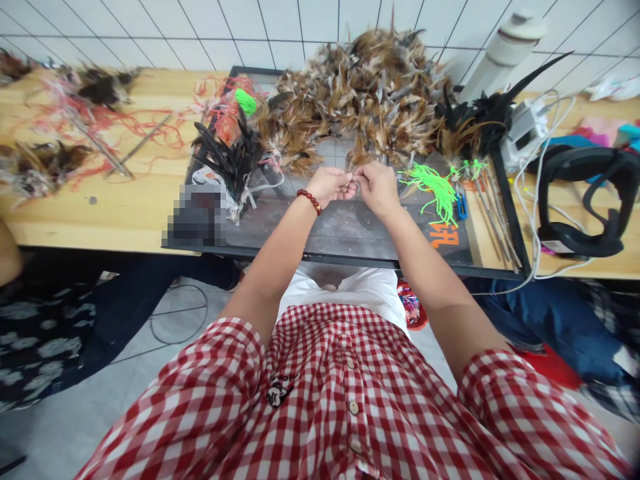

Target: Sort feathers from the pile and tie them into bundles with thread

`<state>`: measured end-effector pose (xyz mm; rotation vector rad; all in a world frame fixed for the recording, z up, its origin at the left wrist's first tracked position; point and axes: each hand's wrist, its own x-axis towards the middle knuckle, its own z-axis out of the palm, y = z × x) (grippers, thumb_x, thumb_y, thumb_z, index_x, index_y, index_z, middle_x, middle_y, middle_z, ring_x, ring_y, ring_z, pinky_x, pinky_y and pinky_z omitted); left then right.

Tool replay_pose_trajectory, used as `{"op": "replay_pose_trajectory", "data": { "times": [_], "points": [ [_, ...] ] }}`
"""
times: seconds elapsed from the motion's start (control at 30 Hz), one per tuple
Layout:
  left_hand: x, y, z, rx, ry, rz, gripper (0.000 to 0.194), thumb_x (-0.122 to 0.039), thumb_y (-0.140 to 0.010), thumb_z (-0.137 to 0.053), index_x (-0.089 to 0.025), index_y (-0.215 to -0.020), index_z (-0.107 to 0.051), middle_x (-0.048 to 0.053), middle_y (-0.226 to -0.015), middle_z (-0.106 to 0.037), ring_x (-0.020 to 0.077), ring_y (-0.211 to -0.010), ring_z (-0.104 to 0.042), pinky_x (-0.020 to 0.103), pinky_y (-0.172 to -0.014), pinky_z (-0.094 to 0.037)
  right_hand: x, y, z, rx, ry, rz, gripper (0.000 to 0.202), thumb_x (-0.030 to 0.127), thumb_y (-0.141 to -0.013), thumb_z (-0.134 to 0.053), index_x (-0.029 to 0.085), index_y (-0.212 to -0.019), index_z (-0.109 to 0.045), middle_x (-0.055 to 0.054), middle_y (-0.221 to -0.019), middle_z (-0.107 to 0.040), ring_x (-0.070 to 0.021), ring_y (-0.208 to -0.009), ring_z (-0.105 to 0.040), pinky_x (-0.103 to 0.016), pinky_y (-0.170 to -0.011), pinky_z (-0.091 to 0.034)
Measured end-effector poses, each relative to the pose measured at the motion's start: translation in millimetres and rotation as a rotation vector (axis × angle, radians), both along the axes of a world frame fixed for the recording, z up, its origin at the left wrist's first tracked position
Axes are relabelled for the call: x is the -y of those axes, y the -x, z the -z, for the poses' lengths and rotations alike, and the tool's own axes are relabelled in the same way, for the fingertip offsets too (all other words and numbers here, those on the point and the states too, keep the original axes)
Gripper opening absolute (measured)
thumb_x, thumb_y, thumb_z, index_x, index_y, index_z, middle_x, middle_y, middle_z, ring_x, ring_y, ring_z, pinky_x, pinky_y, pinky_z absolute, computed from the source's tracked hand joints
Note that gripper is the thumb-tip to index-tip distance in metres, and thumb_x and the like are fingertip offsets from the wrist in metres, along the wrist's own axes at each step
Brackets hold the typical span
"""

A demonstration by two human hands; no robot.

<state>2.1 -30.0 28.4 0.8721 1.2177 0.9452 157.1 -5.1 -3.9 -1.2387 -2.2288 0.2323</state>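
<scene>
My left hand (330,185), with a beaded bracelet (309,200) at the wrist, has its thumb and fingers pinched together. My right hand (376,188) meets it fingertip to fingertip in the same kind of pinch. Whatever sits between the fingertips is too small to make out. Just beyond them rises a large pile of brown feathers (360,93), its near edge close behind my right hand. To the right lies a bundle of bright green cords (434,187), with a blue-handled snipper (461,203) beside it. Black feathers (227,157) stand at the left.
A dark-framed board (345,230) lies under my hands. Thin sticks (497,220) rest at its right side, near a white power block (524,130), cables and a black headset (585,193). A white bottle (503,57) stands behind. Reddish strings (150,130) lie left; people sit on both sides.
</scene>
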Motion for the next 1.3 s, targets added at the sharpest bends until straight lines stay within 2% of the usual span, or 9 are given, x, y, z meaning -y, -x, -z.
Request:
{"op": "replay_pose_trajectory", "data": {
  "times": [0.13,0.23,0.33,0.57,0.73,0.87,1.0,1.17,1.3],
  "points": [
    [-3,6,1.3,0.022,0.02,0.029,0.02,-0.018,-0.09,-0.069,-0.013,-0.072,-0.062,0.0,-0.057,-0.063,0.0051,-0.049,-0.056,0.018,-0.053,-0.046,-7,-8,-1.8,-0.033,-0.037,-0.006,0.029,0.029,-0.098,-0.042,0.022,-0.097,-0.071,-0.009,-0.099,-0.072,-0.0253,-0.1,-0.063,-0.042,-0.093,-0.045],
    [-5,6,1.1,0.047,-0.019,-0.058,0.021,-0.018,-0.092,-0.066,-0.014,-0.073,-0.06,-0.003,-0.056,-0.058,0.003,-0.046,-0.05,0.016,-0.049,-0.04,-21,-24,1.0,-0.105,-0.081,0.134,0.031,0.031,-0.099,-0.042,0.022,-0.102,-0.071,-0.01,-0.104,-0.072,-0.0259,-0.102,-0.063,-0.045,-0.094,-0.047],
    [-7,4,-0.2,0.071,-0.035,-0.176,0.02,-0.019,-0.095,-0.062,-0.016,-0.076,-0.058,-0.005,-0.059,-0.057,0.0024,-0.049,-0.051,0.015,-0.053,-0.04,-33,-38,10.3,-0.155,-0.098,0.265,0.03,0.034,-0.098,-0.044,0.021,-0.101,-0.071,-0.011,-0.103,-0.071,-0.0266,-0.1,-0.063,-0.047,-0.092,-0.048],
    [-8,2,-1.3,0.07,-0.05,-0.29,0.021,-0.021,-0.096,-0.062,-0.017,-0.077,-0.054,-0.006,-0.06,-0.055,0.0024,-0.049,-0.051,0.015,-0.053,-0.04,-35,-37,28.0,-0.014,0.056,0.374,0.025,0.038,-0.091,-0.058,0.018,-0.088,-0.071,-0.017,-0.101,-0.069,-0.0325,-0.102,-0.061,-0.058,-0.093,-0.047],
    [-8,0,0.5,0.096,-0.047,-0.29,0.021,-0.018,-0.099,-0.055,-0.016,-0.078,-0.055,-0.005,-0.061,-0.057,0.0022,-0.051,-0.053,0.014,-0.054,-0.042,-33,-35,19.4,-0.065,0.042,0.253,0.025,0.033,-0.095,-0.049,0.02,-0.092,-0.07,-0.014,-0.101,-0.07,-0.0292,-0.102,-0.062,-0.052,-0.095,-0.048],
    [-9,-2,5.4,0.083,-0.046,-0.265,0.019,-0.026,-0.095,-0.064,-0.016,-0.081,-0.056,0.0,-0.07,-0.068,0.0049,-0.061,-0.064,0.017,-0.068,-0.052,-21,-28,3.4,-0.121,0.002,0.056,0.033,0.029,-0.098,-0.039,0.021,-0.101,-0.071,-0.011,-0.103,-0.071,-0.0253,-0.101,-0.064,-0.043,-0.092,-0.05],
    [-9,-5,9.1,0.096,-0.041,-0.218,0.021,-0.027,-0.094,-0.066,-0.015,-0.08,-0.056,0.003,-0.074,-0.071,0.0087,-0.068,-0.069,0.024,-0.077,-0.057,-8,-18,-5.3,-0.166,0.017,-0.075,0.034,0.03,-0.096,-0.043,0.021,-0.11,-0.072,-0.008,-0.097,-0.073,-0.0233,-0.096,-0.066,-0.04,-0.088,-0.051],
    [-6,-8,7.4,0.079,-0.035,-0.142,0.022,-0.023,-0.092,-0.067,-0.014,-0.075,-0.057,0.001,-0.064,-0.067,0.0092,-0.061,-0.067,0.026,-0.074,-0.058,-3,-14,-5.5,-0.041,0.043,-0.125,0.028,0.026,-0.094,-0.047,0.022,-0.099,-0.075,-0.008,-0.098,-0.074,-0.0246,-0.098,-0.066,-0.039,-0.089,-0.049],
    [-4,-12,7.2,-0.032,-0.057,-0.105,0.024,-0.021,-0.091,-0.069,-0.014,-0.072,-0.057,0.0,-0.059,-0.065,0.0076,-0.054,-0.063,0.022,-0.064,-0.055,0,-13,-8.0,0.052,0.006,-0.076,0.029,0.023,-0.094,-0.046,0.022,-0.099,-0.074,-0.01,-0.101,-0.073,-0.0269,-0.101,-0.063,-0.042,-0.091,-0.046]
  ]
}}
